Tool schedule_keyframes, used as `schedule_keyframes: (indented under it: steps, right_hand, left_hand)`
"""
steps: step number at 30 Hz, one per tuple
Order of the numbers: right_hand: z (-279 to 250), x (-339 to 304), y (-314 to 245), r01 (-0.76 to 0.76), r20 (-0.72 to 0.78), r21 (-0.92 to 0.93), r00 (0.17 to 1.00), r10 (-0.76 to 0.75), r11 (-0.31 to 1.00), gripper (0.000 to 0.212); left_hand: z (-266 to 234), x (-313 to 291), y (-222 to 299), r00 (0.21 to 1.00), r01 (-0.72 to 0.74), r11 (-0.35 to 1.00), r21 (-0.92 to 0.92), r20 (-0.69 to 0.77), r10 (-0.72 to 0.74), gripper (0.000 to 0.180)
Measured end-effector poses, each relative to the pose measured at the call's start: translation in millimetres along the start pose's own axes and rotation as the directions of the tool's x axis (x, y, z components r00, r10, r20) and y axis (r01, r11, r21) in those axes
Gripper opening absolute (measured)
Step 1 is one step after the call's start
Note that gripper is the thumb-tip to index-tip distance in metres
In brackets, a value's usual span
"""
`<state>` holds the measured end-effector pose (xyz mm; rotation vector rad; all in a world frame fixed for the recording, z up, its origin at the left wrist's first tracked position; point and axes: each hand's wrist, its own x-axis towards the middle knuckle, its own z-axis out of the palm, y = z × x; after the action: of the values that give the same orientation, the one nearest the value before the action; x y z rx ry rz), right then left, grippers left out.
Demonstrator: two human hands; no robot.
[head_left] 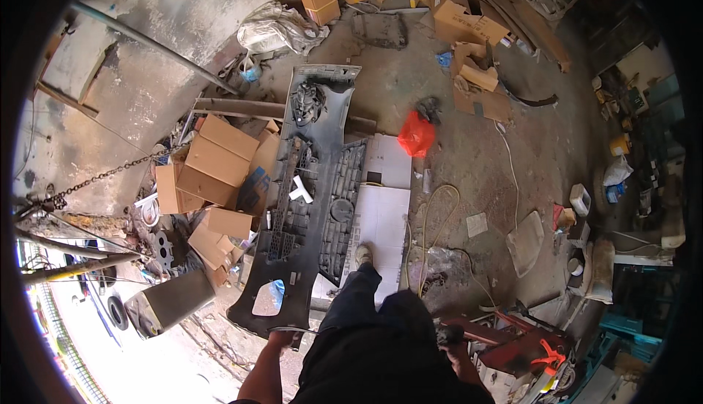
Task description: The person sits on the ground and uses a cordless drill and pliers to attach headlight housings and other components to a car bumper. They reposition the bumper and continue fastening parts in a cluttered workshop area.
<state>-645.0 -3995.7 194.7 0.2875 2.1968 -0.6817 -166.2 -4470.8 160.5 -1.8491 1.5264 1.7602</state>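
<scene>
A long dark plastic car bumper (304,217) lies inner side up before me, with a white T-shaped piece (300,190) on it and a bundle of black parts (308,102) near its far end. Beside it rests a ribbed dark grille panel (342,210). At the bumper's near end my left hand (280,339) is closed by a thin, pale curved strip (294,329); its fingers are partly hidden, and what it grips is unclear. Low at my right side, my right hand (460,350) is closed around a dark object (448,333) whose kind cannot be made out.
White flattened board (382,221) lies under my foot, right of the grille panel. Cardboard boxes (216,159) crowd the left side. An orange-red bag (417,135) and a yellow hose (433,203) lie on the floor to the right. Orange-handled clamp (548,358) is at lower right.
</scene>
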Motion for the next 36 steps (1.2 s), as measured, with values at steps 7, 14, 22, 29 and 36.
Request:
schedule_keyframes:
  steps: [7,14,22,29,36]
  right_hand:
    - [-45.2,47.7,-187.2,0.222,0.162,0.033,0.961,-0.225,0.974,0.023]
    - [-66.5,97.2,-371.4,-0.150,0.164,0.132,0.978,0.128,0.980,0.018]
    - [-77.5,256.6,-555.5,0.049,0.348,-0.183,0.937,0.018,0.982,0.016]
    - [-102.6,381.5,-740.5,0.177,0.288,-0.187,0.950,-0.119,0.966,0.018]
    - [-88.1,425.9,-875.5,0.353,0.337,-0.131,0.895,-0.293,0.926,0.024]
  left_hand:
    - [-52.9,75.2,153.5,0.962,-0.020,0.986,-0.168,-0.271,-0.027,0.034]
    - [-11.6,73.2,177.6,0.959,0.093,0.988,-0.123,-0.258,-0.122,0.044]
    - [146.2,22.6,248.8,0.809,0.349,0.746,-0.567,-0.219,-0.546,0.029]
    - [217.8,49.9,364.6,0.871,0.430,0.880,-0.203,-0.163,-0.463,0.047]
    - [210.4,83.4,423.9,0.857,0.284,0.901,-0.328,-0.335,-0.392,0.043]
